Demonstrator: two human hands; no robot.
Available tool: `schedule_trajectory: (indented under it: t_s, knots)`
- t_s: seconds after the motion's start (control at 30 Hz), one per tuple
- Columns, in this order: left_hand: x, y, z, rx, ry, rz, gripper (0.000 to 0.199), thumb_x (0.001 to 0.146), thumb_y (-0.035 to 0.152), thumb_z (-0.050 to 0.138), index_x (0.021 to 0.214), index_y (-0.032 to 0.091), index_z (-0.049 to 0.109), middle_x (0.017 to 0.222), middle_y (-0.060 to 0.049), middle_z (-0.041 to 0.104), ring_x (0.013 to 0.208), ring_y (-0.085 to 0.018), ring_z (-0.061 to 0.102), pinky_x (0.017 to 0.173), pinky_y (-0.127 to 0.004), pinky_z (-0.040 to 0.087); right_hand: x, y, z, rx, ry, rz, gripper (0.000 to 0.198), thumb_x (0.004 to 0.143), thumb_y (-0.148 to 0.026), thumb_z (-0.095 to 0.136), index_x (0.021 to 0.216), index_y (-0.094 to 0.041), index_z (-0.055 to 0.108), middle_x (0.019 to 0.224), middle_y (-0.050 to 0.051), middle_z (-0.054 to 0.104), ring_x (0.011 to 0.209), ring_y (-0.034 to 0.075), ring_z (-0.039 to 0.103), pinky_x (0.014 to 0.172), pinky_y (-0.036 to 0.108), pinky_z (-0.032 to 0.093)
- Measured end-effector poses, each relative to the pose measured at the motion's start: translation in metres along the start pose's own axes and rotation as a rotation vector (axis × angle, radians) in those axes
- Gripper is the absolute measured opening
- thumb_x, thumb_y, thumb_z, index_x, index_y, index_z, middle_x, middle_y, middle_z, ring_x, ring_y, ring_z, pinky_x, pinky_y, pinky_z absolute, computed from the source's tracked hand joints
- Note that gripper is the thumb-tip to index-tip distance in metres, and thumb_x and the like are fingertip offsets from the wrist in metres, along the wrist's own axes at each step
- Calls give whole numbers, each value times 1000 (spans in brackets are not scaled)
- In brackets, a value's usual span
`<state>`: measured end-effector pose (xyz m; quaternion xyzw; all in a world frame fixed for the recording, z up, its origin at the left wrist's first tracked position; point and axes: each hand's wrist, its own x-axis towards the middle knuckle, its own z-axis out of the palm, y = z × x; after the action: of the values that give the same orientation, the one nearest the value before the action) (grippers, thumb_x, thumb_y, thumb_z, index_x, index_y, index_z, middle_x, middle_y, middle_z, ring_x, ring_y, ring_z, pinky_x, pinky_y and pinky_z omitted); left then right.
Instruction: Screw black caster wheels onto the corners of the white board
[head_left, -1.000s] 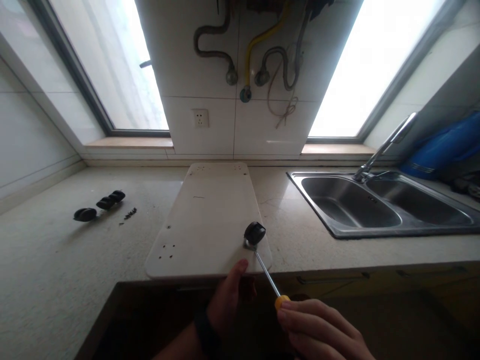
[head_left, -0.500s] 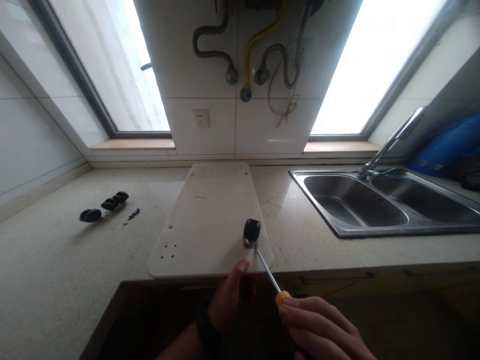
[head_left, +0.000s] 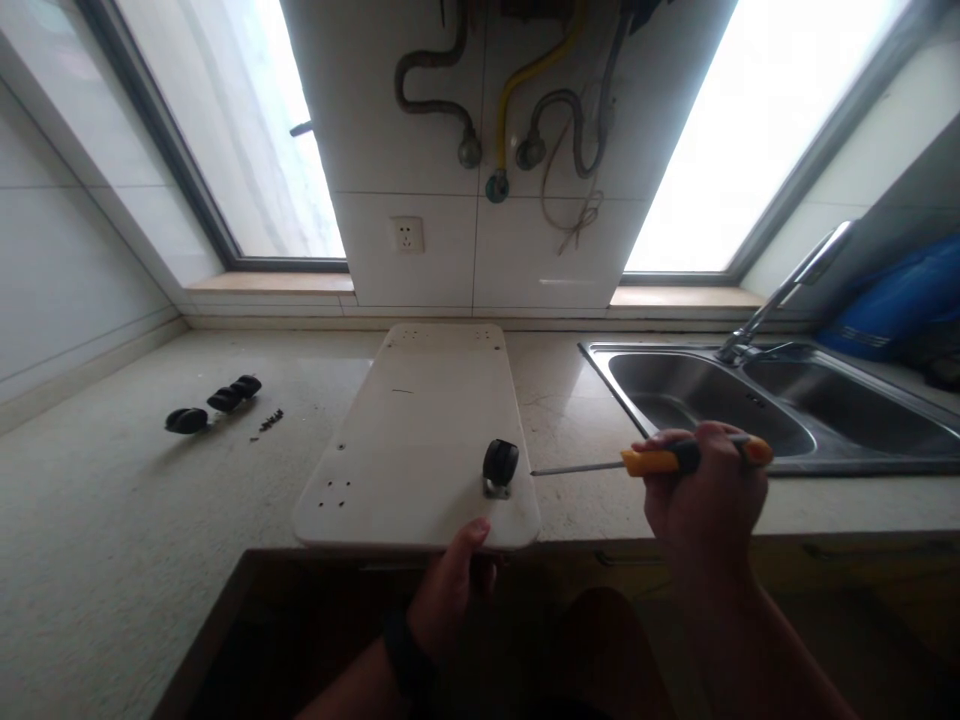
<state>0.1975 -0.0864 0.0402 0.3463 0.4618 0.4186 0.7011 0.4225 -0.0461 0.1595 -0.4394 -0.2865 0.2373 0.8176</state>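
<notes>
A white board (head_left: 420, 430) with rounded corners and small screw holes lies on the counter, its near end at the front edge. On its near right corner stands a black caster wheel (head_left: 500, 462) with a metal plate at its base. My left hand (head_left: 459, 575) grips the board's near edge, thumb on top and fingers partly hidden below. To the right of the board, my right hand (head_left: 705, 485) is wrapped around a screwdriver (head_left: 651, 461) with a yellow and black handle. The shaft points left, its tip beside the board's right edge, apart from the caster.
Several loose black casters (head_left: 187, 421) lie on the counter at the left, with a small group of screws (head_left: 271, 420) beside them. A steel double sink (head_left: 675, 468) with a faucet (head_left: 787, 290) is at the right. Pipes and a socket (head_left: 408, 235) are on the tiled wall.
My right hand has lifted the screwdriver away from the caster's base and swung it up and right, from steep to nearly level. My left hand still holds the board's edge.
</notes>
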Motion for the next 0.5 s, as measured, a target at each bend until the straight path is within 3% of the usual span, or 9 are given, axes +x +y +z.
schedule_trajectory:
  t_s: [0.07,0.17,0.37,0.5]
  knots:
    - [-2,-3,-5,-52,28,-19,54,84,66,60,65,15,64,54,1,54,50,-11,45,53,-25,36,22,7,15,17,22,21,15,84,-29,63,89,-24,50,57,-6,62,46,14,59,43,26,53]
    - [-4,-8,-13,-163,63,-67,45,81,58,68,71,14,66,60,0,60,53,-11,51,53,-24,39,40,22,39,19,-53,81,20,83,-34,64,89,-25,47,55,-8,57,42,11,54,41,23,50]
    - [-16,1,-17,-318,137,-116,37,66,47,82,77,15,66,62,1,62,52,-12,55,48,-22,39,47,68,90,-52,-231,242,23,82,-39,65,88,-25,47,54,-8,53,40,11,54,37,21,47]
    - [-23,10,-15,-333,169,-77,39,60,46,84,75,16,64,59,4,58,49,-10,51,44,-21,37,49,86,116,-128,-313,313,20,85,-38,62,86,-24,48,51,-7,53,36,12,51,33,21,41]
